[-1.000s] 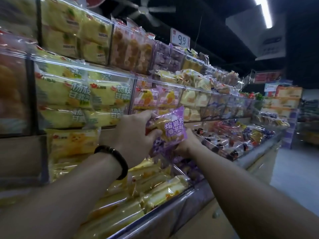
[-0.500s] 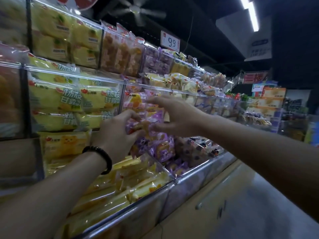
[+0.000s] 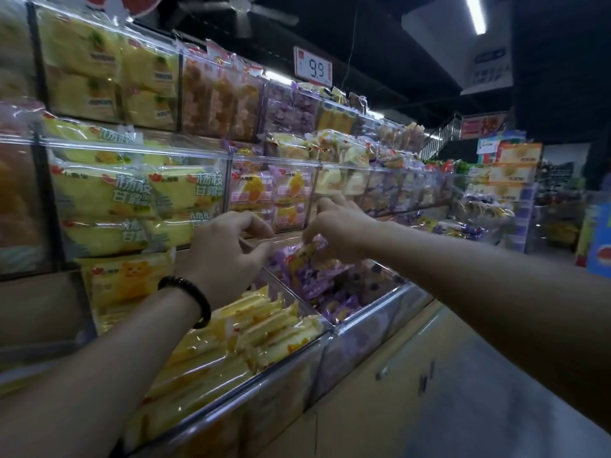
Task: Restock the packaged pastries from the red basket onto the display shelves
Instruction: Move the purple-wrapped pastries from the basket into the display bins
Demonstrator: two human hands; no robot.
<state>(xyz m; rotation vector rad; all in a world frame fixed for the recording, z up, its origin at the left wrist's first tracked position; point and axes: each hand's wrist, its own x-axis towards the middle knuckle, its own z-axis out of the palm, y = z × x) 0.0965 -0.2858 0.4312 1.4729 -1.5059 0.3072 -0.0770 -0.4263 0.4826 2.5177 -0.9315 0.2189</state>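
A purple pastry packet point(image 3: 305, 267) stands tilted on top of several like packets in the purple compartment point(image 3: 344, 302) of the lowest shelf. My right hand point(image 3: 337, 233) comes down on its top edge, thumb and fingers curled around it. My left hand point(image 3: 228, 252), a black bracelet on its wrist, is just left of the packet. Its thumb and forefinger are curled and seem to pinch the packet's clear seal edge. The red basket is out of view.
Left of the purple compartment is a bin of yellow sandwich cakes point(image 3: 251, 332) behind a clear front rail point(image 3: 297, 355). Above are clear-fronted shelves of yellow packets point(image 3: 132, 193) and pink ones point(image 3: 271, 193), and a 9.9 price sign point(image 3: 313, 67). The aisle floor point(image 3: 496, 408) lies at the right.
The purple packet has gone from held up in front of the shelves down into the purple compartment. My right hand swung over the top and came down onto it.
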